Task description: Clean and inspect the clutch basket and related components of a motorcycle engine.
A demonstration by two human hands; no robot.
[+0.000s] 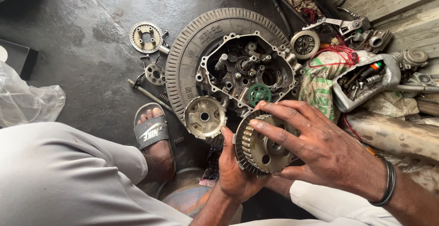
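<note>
Both hands hold the round clutch pack [259, 144]: left hand [234, 169] cups underneath, right hand [320, 148] presses on top, squaring its plates.

Black ribbed tyre [192, 47] around grey engine case [247, 68]; green gear [259, 94] on case; red wire [336, 54], green-printed sack [320, 86] right of tyre; black-white sandal [151, 132] below-left.

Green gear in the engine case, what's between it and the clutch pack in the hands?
Head view: nothing but the right hand's fingertips lies between the green gear and the clutch pack; the left hand holds the pack from below.
</note>
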